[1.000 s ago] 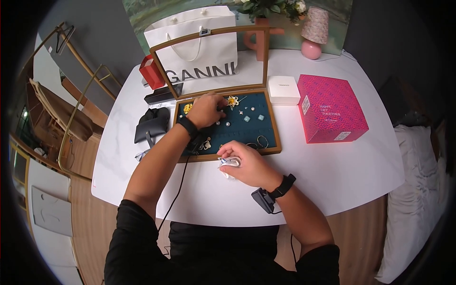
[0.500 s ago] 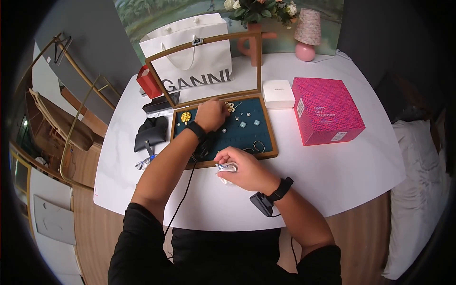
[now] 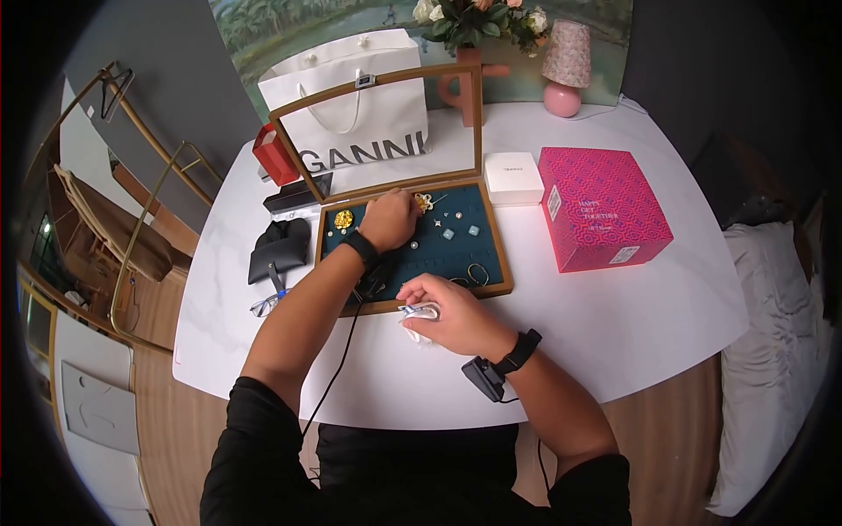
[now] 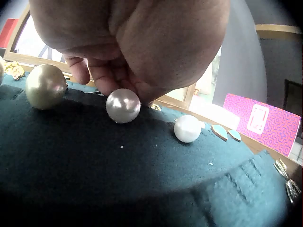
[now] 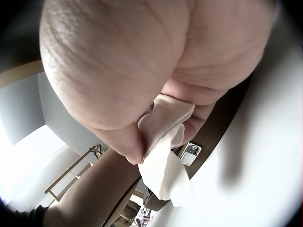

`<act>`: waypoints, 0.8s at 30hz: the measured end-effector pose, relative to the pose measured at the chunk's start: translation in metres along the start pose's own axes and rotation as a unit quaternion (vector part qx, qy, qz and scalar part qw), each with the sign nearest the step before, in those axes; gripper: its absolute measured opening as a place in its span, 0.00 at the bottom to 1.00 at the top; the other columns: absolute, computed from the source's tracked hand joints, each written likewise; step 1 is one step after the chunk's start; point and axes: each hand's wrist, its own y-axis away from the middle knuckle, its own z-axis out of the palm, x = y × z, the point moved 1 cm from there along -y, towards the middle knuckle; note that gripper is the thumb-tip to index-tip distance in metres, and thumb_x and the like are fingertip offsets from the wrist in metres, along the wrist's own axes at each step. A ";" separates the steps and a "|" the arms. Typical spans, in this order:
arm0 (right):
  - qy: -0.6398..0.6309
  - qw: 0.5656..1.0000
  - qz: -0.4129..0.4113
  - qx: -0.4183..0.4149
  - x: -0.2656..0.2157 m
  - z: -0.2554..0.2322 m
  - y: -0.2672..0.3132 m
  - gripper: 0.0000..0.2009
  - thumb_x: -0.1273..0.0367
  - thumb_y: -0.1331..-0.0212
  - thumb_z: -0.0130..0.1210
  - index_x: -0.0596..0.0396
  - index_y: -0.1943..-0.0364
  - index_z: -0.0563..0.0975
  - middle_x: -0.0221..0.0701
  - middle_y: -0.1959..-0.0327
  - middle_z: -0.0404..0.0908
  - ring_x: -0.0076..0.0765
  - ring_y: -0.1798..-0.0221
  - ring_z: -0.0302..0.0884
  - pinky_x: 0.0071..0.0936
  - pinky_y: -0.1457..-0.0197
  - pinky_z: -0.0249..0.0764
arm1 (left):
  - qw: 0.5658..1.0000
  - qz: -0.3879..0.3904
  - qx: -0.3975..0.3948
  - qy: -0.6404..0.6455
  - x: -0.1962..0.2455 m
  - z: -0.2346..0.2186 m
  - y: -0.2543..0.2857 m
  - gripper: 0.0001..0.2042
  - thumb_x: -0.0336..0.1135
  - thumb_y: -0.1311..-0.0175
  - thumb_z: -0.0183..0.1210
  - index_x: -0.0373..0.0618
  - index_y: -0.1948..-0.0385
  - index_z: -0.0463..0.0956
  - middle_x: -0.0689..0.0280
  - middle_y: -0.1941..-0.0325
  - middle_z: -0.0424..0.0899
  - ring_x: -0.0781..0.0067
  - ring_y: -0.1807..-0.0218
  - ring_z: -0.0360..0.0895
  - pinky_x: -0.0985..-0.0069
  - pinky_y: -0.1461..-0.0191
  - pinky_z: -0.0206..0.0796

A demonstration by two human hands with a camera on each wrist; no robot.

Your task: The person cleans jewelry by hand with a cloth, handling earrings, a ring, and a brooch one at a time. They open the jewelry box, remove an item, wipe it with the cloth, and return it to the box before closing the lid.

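A wooden jewelry case (image 3: pixel 504 285) with a teal lining lies on the white table, its glass lid raised. Inside it my left hand (image 3: pixel 389 221) reaches down near the back beside a gold flower-shaped brooch (image 3: pixel 425 202). In the left wrist view its bent fingers (image 4: pixel 105 78) are low behind a pearl (image 4: pixel 123 105); whatever lies between their tips is hidden. A second gold flower (image 3: pixel 343 219) is left of that hand. Over the front edge, my right hand (image 3: pixel 460 317) grips a folded white cloth (image 5: pixel 163 165) between thumb and fingers.
Right of the case stand a white box (image 3: pixel 514 178) and a large pink patterned box (image 3: pixel 605 210). Black pouches (image 3: pixel 279 250) and glasses (image 3: pixel 264 307) lie left. A white paper bag (image 3: pixel 351 114), a red box (image 3: pixel 274 156) and a pink lamp (image 3: pixel 562 99) stand behind.
The head view has shifted a little. My left hand has moved slightly within the back of the case, close to the gold brooch. My right hand keeps its grip on the cloth.
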 end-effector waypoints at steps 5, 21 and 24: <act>0.004 1.000 -0.003 -0.002 0.001 -0.001 -0.001 0.18 0.77 0.36 0.71 0.57 0.44 0.78 0.36 0.46 0.84 0.35 0.41 0.84 0.33 0.36 0.81 | 1.000 0.003 0.003 0.008 0.001 -0.001 0.002 0.09 0.38 0.26 0.63 0.43 0.57 0.86 0.51 0.52 0.89 0.42 0.46 0.86 0.49 0.41 0.77; 0.016 1.000 -0.001 0.000 -0.003 -0.002 0.000 0.18 0.77 0.36 0.71 0.58 0.44 0.78 0.36 0.46 0.84 0.35 0.41 0.84 0.32 0.35 0.81 | 0.985 -0.089 -0.002 0.147 0.007 -0.027 0.004 0.11 0.38 0.26 0.65 0.40 0.54 0.85 0.49 0.60 0.92 0.46 0.53 0.90 0.54 0.45 0.79; 0.011 1.000 -0.003 0.001 -0.001 -0.001 0.000 0.18 0.76 0.36 0.71 0.57 0.44 0.78 0.36 0.46 0.84 0.35 0.41 0.84 0.32 0.35 0.81 | 0.986 -0.082 -0.013 0.147 0.006 -0.031 0.008 0.09 0.38 0.28 0.68 0.44 0.56 0.86 0.53 0.60 0.92 0.50 0.54 0.91 0.55 0.46 0.79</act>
